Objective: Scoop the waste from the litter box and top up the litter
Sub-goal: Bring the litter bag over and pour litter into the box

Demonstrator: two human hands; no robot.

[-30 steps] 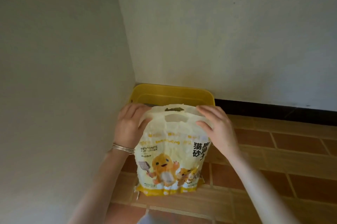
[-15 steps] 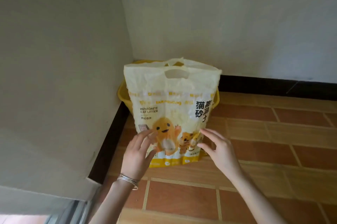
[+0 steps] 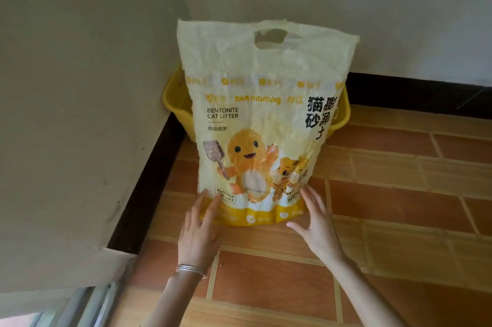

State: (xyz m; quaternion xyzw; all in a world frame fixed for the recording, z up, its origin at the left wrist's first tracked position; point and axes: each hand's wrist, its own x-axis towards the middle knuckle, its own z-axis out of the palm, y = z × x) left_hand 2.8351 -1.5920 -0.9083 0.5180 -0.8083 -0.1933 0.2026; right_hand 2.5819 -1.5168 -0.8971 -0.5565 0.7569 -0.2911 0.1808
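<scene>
A pale yellow bag of bentonite cat litter [image 3: 261,119] stands upright on the tiled floor, its cut-out handle at the top. Behind it, in the corner of the walls, sits the yellow litter box [image 3: 174,103]; only its rim and sides show, and its inside is hidden by the bag. My left hand [image 3: 199,231] has straight fingers whose tips touch the bag's lower left corner. My right hand [image 3: 315,223] is spread with fingers straight at the bag's lower right corner, its fingertips at the bag's edge. Neither hand holds anything. No scoop is in view.
White walls meet in the corner behind the box, with a dark skirting [image 3: 415,90] along their base. Orange-brown floor tiles [image 3: 386,193] stretch to the right and toward me. A metal frame edge [image 3: 80,305] shows at the lower left.
Both hands have let go of the bag's top and come down to its lower corners. The view has pulled back, so the bag stands free in front of the box.
</scene>
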